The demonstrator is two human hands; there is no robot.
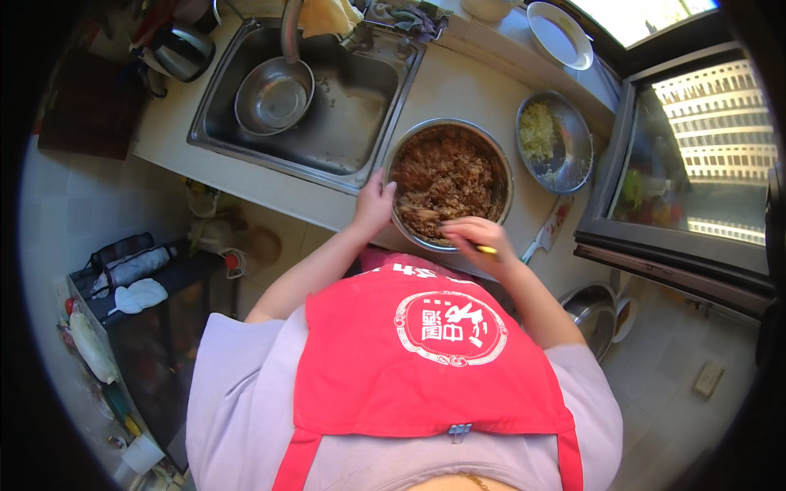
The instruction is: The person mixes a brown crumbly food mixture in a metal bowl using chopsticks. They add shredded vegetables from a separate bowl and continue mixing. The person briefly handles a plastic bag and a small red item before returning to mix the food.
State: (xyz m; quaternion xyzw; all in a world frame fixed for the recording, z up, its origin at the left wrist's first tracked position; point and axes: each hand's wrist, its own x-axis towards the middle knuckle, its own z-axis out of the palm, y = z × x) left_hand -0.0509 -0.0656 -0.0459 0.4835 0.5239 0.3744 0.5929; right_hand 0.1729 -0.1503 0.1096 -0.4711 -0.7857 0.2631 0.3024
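A large round metal bowl (509,184) stands on the counter just right of the sink. Brown minced filling (457,178) covers its inside, blurred in places. My left hand (374,205) grips the bowl's left rim, thumb on the rim. Over the near right rim, my right hand (482,242) is closed around a utensil with a yellow handle end (487,250); its working end is blurred in the filling, so its kind is unclear. Beyond the bowl to the right, a metal colander (571,147) holds pale chopped vegetable (537,132). A knife with a patterned blade (556,218) lies below the colander.
The steel sink (362,123) holds a metal basin (274,96) under the faucet. An electric kettle (183,52) stands left of it. A white dish (560,35) rests on the sill. An open window sash (688,166) reaches in at right, above another metal basin (592,313).
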